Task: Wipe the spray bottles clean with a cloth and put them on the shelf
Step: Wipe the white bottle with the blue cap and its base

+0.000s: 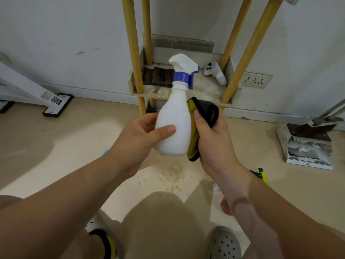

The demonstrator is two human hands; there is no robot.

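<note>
A white spray bottle (pixel 173 116) with a blue collar and trigger is held upright in front of me. My left hand (pixel 138 135) grips its lower body, thumb across the front. My right hand (pixel 212 139) holds a yellow and black cloth (pixel 203 116) pressed against the bottle's right side. Behind the bottle stands the low shelf (pixel 209 90) with wooden posts against the wall. A green and yellow spray bottle (pixel 260 174) lies on the floor to the right, mostly hidden by my right forearm.
A white handheld controller (pixel 214 71) and dark cloths (pixel 160 75) lie on the shelf. A dustpan and broom (pixel 309 139) stand at right, a white frame's foot (pixel 56 105) at left. Yellowish drips (pixel 173 174) mark the floor. A wall socket (pixel 255 80) is right of the shelf.
</note>
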